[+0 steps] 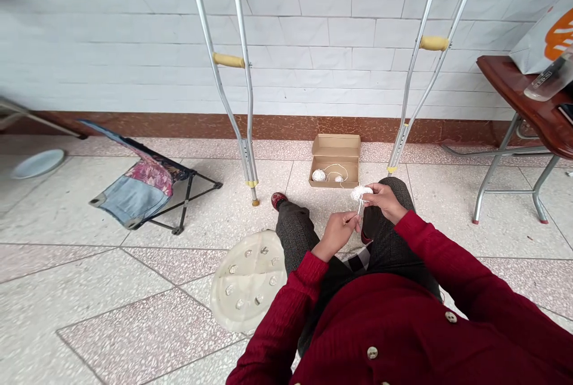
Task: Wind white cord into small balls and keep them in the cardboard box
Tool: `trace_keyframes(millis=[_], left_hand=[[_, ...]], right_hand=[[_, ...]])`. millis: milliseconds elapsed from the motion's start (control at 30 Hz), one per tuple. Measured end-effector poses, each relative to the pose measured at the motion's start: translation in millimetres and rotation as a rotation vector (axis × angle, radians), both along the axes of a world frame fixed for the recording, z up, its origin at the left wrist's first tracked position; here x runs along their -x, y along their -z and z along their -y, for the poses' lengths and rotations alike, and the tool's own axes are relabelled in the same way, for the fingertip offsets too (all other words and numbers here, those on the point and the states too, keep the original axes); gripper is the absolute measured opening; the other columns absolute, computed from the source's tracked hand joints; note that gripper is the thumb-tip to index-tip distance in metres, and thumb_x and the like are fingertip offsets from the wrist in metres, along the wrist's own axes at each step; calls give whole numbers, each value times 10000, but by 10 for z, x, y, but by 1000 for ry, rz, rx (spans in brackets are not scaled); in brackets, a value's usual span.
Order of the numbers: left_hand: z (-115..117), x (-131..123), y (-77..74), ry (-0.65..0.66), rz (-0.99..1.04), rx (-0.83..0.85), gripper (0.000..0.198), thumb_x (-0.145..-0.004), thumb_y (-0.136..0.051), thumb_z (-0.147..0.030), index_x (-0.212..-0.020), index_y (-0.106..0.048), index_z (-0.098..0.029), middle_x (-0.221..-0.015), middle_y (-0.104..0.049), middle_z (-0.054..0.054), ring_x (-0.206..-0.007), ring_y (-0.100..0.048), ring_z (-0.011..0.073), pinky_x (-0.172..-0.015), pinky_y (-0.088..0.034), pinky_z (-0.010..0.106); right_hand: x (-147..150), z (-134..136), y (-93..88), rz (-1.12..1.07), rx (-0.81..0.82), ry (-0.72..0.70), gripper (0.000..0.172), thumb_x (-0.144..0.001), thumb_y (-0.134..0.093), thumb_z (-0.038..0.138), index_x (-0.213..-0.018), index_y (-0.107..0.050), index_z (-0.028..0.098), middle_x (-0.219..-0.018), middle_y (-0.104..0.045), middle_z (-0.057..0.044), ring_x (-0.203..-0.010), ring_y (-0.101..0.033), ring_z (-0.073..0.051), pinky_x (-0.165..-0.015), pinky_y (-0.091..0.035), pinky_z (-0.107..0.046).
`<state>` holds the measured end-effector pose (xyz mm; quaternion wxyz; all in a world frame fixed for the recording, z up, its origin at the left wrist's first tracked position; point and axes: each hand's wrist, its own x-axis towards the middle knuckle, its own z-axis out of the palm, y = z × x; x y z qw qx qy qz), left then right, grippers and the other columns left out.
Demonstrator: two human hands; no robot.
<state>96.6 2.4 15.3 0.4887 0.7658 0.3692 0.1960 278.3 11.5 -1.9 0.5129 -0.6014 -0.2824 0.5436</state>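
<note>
In the head view, my right hand (385, 202) is closed on a small bundle of white yarn (359, 192) above my right knee. Lower and to the left, my left hand (339, 231) pinches a thin white strand (360, 207) that runs down from the bundle; whether a slim tool lies along it is too small to tell. On the floor beyond my hands stands an open cardboard box (335, 184). Inside it sit a white yarn ball (319, 175) and a smaller white clump (339, 179), with loose yarn looped between them.
Two metal crutches, one on the left (248, 152) and one on the right (405, 116), lean against the tiled wall. A folding stool (138, 197) stands at left, a round pale lid-like disc (250, 277) lies by my left leg, and a brown table (514, 83) is at right.
</note>
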Motion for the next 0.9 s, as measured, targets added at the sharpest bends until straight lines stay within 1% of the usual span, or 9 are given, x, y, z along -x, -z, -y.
trace_keyframes(millis=[100, 233, 333, 467, 567, 633, 767, 833, 900], left_hand=[[77, 43, 107, 21, 36, 36, 395, -926, -407, -288, -646, -650, -151, -689, -676, 0, -680, -589, 128, -705, -423, 221], [65, 163, 286, 31, -37, 6, 350, -924, -432, -295, -717, -669, -141, -719, -682, 12, -691, -596, 140, -686, -421, 227], [-71, 253, 335, 48, -165, -150, 317, -922, -447, -274, -739, -676, -153, -717, -679, 26, -705, -599, 159, -687, -415, 243], [-251, 244, 215, 166, -287, -432, 291, -927, -467, -262, -745, -679, -181, -710, -676, 37, -715, -591, 166, -876, -399, 313], [-261, 156, 93, 209, -338, -554, 277, -917, -476, -233, -735, -676, -176, -718, -682, 57, -707, -592, 173, -963, -355, 360], [-208, 103, 42, 181, -370, -551, 278, -905, -483, -230, -715, -675, -169, -703, -676, 70, -703, -595, 184, -909, -383, 352], [-35, 56, 17, 66, -331, -279, 319, -900, -475, -280, -675, -671, -166, -631, -644, 41, -629, -571, 170, -660, -400, 270], [58, 49, 32, 63, -212, -96, 357, -908, -450, -300, -658, -664, -162, -610, -634, 15, -597, -552, 146, -613, -386, 241], [135, 53, 69, 78, -81, 40, 372, -912, -438, -320, -672, -670, -155, -638, -649, 5, -615, -553, 134, -624, -398, 225]], right_hand=[[-22, 82, -225, -163, -1, -78, 380, -499, -824, 259, -833, -679, 149, -795, -676, -13, -661, -612, -114, -589, -527, -230], [-12, 341, -449, -216, 46, -302, 338, -552, -809, 230, -860, -703, 137, -797, -684, -27, -639, -610, -102, -561, -509, -201], [37, 541, -413, -183, 133, -481, 298, -541, -798, 211, -808, -699, 124, -709, -664, -13, -586, -593, -103, -510, -493, -192], [146, 618, -141, -61, 221, -624, 246, -513, -762, 161, -745, -685, 130, -634, -648, 16, -510, -561, -91, -455, -470, -186], [188, 501, 81, 202, 234, -559, 210, -473, -746, 120, -657, -646, 139, -549, -620, 34, -454, -556, -103, -409, -433, -187], [168, 375, 179, 358, 195, -449, 219, -470, -739, 118, -655, -626, 148, -523, -602, 44, -441, -561, -110, -398, -408, -182], [60, 119, 219, 461, 91, -251, 205, -542, -695, 165, -726, -604, 164, -584, -603, 43, -486, -566, -101, -435, -414, -180], [27, 37, 173, 441, 22, -112, 209, -541, -700, 194, -723, -599, 166, -591, -592, 42, -491, -551, -103, -445, -431, -196], [30, 15, 93, 316, -39, 0, 244, -524, -727, 232, -723, -603, 165, -601, -588, 39, -502, -545, -109, -463, -463, -220]])
